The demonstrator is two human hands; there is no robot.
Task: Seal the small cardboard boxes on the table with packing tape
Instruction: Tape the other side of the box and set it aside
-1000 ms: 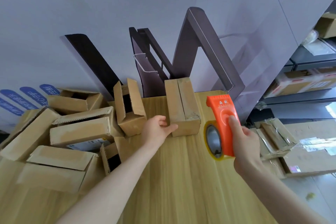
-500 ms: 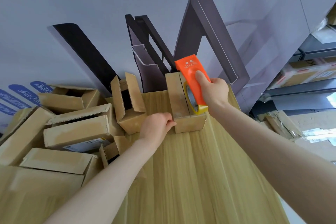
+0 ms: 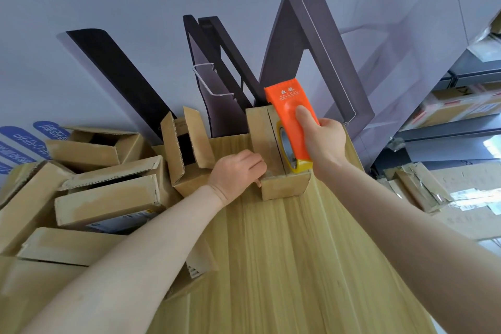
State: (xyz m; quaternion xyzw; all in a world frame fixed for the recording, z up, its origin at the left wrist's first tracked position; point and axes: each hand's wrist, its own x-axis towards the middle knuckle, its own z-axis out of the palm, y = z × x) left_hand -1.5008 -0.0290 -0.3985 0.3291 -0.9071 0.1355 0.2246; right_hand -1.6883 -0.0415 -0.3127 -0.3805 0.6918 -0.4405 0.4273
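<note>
The right hand (image 3: 322, 144) grips an orange tape dispenser (image 3: 291, 116), whose roll sits on the top seam of a closed cardboard box (image 3: 283, 188) at the wooden table's (image 3: 284, 266) far end. The left hand (image 3: 235, 176), fingers curled, seems to clutch the box's near left corner. Open boxes (image 3: 108, 198) lie heaped to the left.

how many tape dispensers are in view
1: the orange tape dispenser, gripped by the right hand, on top of the box the left hand holds. Another could be hidden among the piled boxes.
</note>
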